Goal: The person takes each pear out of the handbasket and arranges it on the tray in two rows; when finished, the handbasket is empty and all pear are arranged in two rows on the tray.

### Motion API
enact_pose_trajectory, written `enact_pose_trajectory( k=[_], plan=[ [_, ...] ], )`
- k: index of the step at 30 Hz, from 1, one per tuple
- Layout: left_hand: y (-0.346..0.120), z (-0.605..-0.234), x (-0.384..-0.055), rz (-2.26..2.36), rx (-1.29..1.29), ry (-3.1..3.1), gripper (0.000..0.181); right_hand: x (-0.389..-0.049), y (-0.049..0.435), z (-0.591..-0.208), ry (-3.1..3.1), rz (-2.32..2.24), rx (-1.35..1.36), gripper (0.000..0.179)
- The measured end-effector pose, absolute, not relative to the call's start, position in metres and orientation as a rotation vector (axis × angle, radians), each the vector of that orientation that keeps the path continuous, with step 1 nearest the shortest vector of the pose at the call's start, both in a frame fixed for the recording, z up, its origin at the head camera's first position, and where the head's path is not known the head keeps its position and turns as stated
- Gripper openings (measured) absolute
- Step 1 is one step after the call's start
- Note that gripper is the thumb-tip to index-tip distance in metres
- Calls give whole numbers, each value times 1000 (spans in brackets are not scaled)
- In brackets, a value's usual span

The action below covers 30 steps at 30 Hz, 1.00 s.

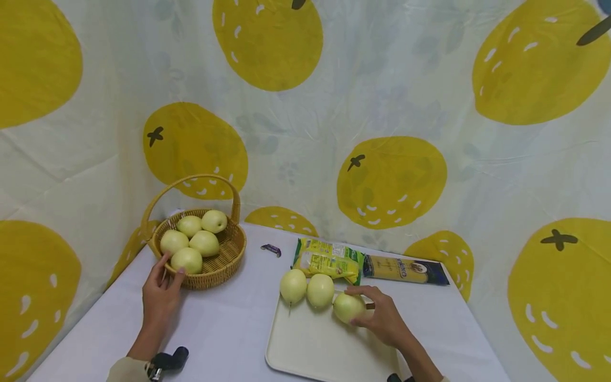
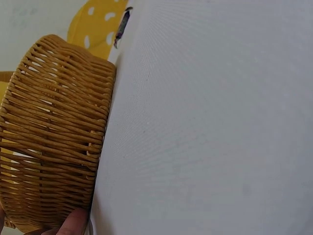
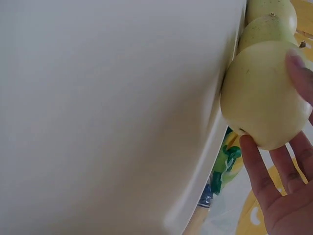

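My right hand (image 1: 385, 317) holds a pale yellow-green pear (image 1: 347, 307), thumb on one side and fingers on the other, over the far part of a cream tray (image 1: 329, 345). Two more pears, a left one (image 1: 293, 286) and a middle one (image 1: 320, 291), sit in line beside it along the tray's far edge. In the right wrist view the held pear (image 3: 264, 93) touches or nearly touches its neighbour. At the left, a wicker basket (image 1: 234, 265) with a tall handle contains several pears. My left hand (image 1: 161, 292) grips its near rim; in the left wrist view the thumb (image 2: 74, 223) lies against the woven wall (image 2: 54, 132).
Behind the tray lie a yellow-green food packet (image 1: 329, 259) and a dark-ended pasta packet (image 1: 406, 269). A small purple wrapper (image 1: 271, 250) is on the white tablecloth (image 1: 224, 329) right of the basket. A fruit-print curtain (image 1: 296, 132) hangs close behind.
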<state>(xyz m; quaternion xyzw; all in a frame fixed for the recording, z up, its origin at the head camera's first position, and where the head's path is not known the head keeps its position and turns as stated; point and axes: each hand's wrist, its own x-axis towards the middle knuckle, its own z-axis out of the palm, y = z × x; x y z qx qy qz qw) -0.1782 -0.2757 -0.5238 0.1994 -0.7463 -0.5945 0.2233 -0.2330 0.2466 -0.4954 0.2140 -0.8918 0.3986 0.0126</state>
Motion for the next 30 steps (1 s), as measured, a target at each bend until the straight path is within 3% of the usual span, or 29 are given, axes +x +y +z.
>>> enact_pose_trajectory(
  k=[4, 11, 19, 30],
  plan=[
    [-275, -524, -178, -1646, 544, -2056, 67, -234, 247, -494, -2812, 1258, 665, 65],
    [-275, -524, -179, -1660, 551, -2054, 67, -235, 242, -491, -2837, 1379, 501, 35],
    [-275, -523, -178, -1666, 572, -2049, 67, -235, 243, -482, -2870, 1394, 334, 67],
    [-276, -523, -179, -1677, 565, -2056, 67, -235, 245, -479, -2872, 1454, 417, 70]
  ],
)
